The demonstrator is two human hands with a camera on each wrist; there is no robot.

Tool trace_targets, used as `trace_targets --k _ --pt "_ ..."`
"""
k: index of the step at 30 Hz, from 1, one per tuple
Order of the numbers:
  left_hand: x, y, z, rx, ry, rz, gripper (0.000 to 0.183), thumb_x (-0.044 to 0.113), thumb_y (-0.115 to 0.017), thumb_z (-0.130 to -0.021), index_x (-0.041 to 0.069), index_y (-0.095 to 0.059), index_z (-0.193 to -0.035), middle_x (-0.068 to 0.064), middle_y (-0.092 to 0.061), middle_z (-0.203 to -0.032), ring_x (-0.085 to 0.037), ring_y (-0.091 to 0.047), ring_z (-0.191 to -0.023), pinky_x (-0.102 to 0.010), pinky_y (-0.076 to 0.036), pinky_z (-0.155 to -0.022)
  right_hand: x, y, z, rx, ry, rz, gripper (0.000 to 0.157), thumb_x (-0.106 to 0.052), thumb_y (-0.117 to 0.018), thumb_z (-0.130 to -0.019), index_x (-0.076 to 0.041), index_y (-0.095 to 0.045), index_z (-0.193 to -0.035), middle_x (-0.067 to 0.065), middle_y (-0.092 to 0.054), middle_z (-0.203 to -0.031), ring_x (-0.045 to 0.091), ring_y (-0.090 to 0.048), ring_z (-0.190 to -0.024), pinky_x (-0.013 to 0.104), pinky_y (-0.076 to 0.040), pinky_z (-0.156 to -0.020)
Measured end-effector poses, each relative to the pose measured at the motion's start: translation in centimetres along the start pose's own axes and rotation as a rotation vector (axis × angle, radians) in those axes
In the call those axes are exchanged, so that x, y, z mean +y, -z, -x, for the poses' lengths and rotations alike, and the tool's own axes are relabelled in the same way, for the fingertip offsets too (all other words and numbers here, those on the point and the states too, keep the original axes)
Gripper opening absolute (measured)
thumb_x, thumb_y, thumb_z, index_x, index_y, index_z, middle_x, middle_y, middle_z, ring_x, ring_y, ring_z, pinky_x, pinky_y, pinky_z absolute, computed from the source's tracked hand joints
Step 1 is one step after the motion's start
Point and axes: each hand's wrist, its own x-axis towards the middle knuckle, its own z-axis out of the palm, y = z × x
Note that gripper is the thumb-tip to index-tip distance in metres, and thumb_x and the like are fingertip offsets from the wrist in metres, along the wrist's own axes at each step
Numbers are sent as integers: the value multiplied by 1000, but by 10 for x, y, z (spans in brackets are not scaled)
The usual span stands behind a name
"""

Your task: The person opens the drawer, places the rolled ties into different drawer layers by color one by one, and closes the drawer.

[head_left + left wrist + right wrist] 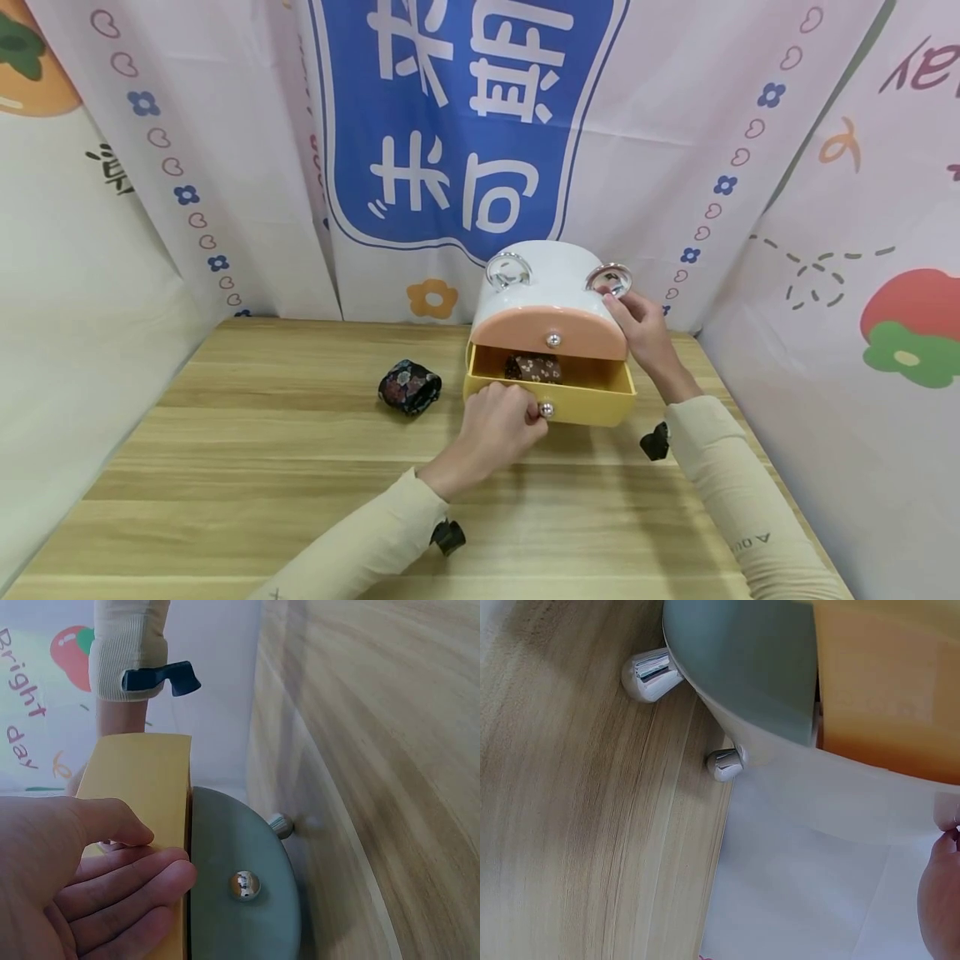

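Note:
A small drawer cabinet [551, 279] with a white rounded top and two shiny round eyes stands at the back of the table. Its yellow drawer [592, 408] is pulled out, and a rolled brown floral necktie [536, 367] lies inside. My left hand [498, 425] pinches the silver knob [547, 410] on that drawer's front, its fingers curled in the left wrist view. With my right hand [647, 337] I hold the cabinet's right side, thumb at the right eye [609, 280]. A dark floral rolled necktie [409, 387] rests on the table left of the cabinet.
Above the yellow drawer is an orange drawer [551, 327], closed. Below it a grey-green drawer front [232, 870] with a silver knob shows, and silver feet [651, 675] carry the cabinet on the wooden table [300, 467]. Printed curtains [247, 167] hang behind and at both sides.

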Motion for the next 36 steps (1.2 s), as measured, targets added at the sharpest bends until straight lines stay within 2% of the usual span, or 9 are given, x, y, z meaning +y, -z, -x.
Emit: trace_targets --k 5,13,22,29,36 --pt "-3 -2 -6 4 4 -13 51 23 -74 -86 25 -40 -49 14 -29 -45 -5 -36 -50 -22 -28 -42 0 -1 1 2 -4 3 46 -31 -56 -109 2 -63 -140 -22 -70 -114 3 -64 -104 12 -52 -89" --pt "-4 -4 -17 14 31 -2 48 24 -76 -86 24 -46 -49 14 -37 -44 -6 -41 -51 -24 -32 -43 -1 0 1 10 0 -19 46 -29 -57 -108 6 -63 -138 -20 -70 -111 3 -64 -101 13 -53 -88" --pt "-11 -6 -27 18 28 12 51 24 -76 -88 24 -42 -49 13 -34 -44 -5 -36 -50 -24 -27 -43 -2 -1 0 -5 -22 -2 48 -34 -56 -109 -2 -62 -143 -18 -68 -119 4 -63 -111 14 -51 -94" --pt "-13 -7 -33 15 34 11 50 25 -76 -88 24 -45 -49 14 -36 -45 -5 -38 -49 -24 -30 -43 -4 -2 0 -11 -29 18 49 -36 -56 -109 -1 -62 -142 -17 -68 -118 6 -63 -108 14 -51 -90" --pt "-15 -8 -38 26 40 -1 51 25 -76 -88 23 -43 -49 14 -32 -44 -5 -36 -48 -24 -27 -43 -2 0 2 -8 -25 27 50 -38 -55 -109 -2 -61 -144 -15 -67 -119 6 -63 -110 15 -51 -92"
